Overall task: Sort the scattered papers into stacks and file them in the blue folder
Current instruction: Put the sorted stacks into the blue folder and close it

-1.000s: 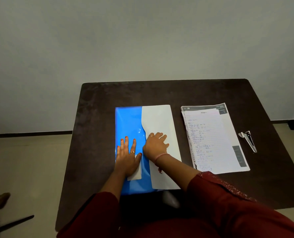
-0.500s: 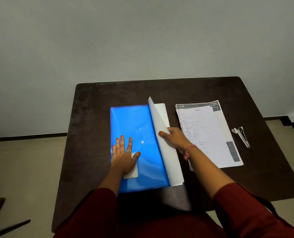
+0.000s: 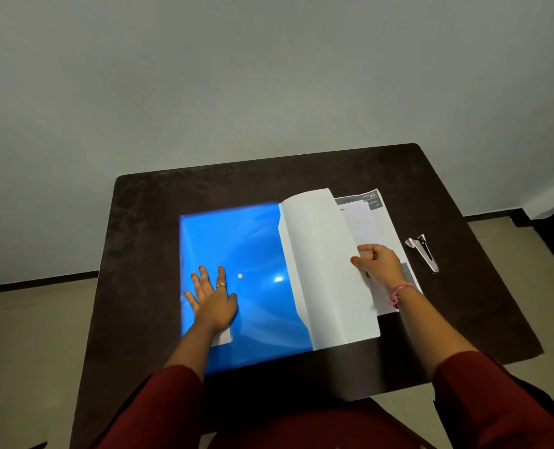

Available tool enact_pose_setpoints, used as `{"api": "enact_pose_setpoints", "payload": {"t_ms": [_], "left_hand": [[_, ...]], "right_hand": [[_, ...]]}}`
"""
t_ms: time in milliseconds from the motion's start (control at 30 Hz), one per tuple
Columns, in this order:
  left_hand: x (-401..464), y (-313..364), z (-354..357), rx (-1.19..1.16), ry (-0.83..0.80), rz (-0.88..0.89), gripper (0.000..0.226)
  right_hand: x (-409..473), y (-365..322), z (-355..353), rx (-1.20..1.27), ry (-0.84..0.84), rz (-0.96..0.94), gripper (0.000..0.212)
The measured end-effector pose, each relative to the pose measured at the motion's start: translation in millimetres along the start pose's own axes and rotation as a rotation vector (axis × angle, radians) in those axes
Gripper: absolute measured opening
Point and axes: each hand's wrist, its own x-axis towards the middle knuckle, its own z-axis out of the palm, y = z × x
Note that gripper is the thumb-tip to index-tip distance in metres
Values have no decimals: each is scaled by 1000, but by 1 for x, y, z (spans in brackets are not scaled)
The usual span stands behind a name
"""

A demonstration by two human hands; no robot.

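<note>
A blue folder [image 3: 253,254] lies flat in the middle of the dark table [image 3: 146,241]. My left hand [image 3: 212,299] presses flat on its lower left part, fingers spread, over a small white label. The folder's white flap [image 3: 321,264] is swung open to the right, and my right hand [image 3: 377,264] pinches its right edge. Under that flap and hand lies a stack of written papers [image 3: 371,222], partly hidden.
A small metal stapler [image 3: 423,251] lies on the table to the right of the papers. A grey wall stands behind the table. Floor shows at both sides, and my red sleeves fill the bottom of the view.
My right hand lifted the white flap off the blue folder and swung it over to the right, onto the paper stack. My left hand stayed pressed on the folder.
</note>
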Motion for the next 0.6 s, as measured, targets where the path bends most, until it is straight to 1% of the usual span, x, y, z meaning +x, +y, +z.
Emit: {"api": "enact_pose_setpoints", "payload": {"t_ms": [33, 100, 167, 233, 333, 433, 500, 600], "left_hand": [[-2, 9, 1, -30, 39, -15, 65], [-7, 31, 7, -95, 115, 17, 65], [-15, 55, 16, -127, 146, 91, 64], [-24, 83, 27, -104, 144, 151, 60], [-32, 128, 44, -130, 61, 158, 55], [-33, 157, 56, -174, -79, 89, 64], [-30, 164, 62, -149, -118, 47, 71], [-30, 168, 65, -121, -111, 16, 73]], "right_hand": [[1, 3, 0, -19, -7, 2, 37], [3, 7, -1, -58, -28, -5, 35], [6, 7, 0, -90, -43, -27, 33], [5, 6, 2, -104, -49, -43, 32], [4, 7, 3, -117, -60, -67, 34], [5, 14, -1, -174, -65, -97, 39], [6, 21, -9, -242, -3, -125, 43], [5, 32, -28, -304, 160, -47, 55]]}}
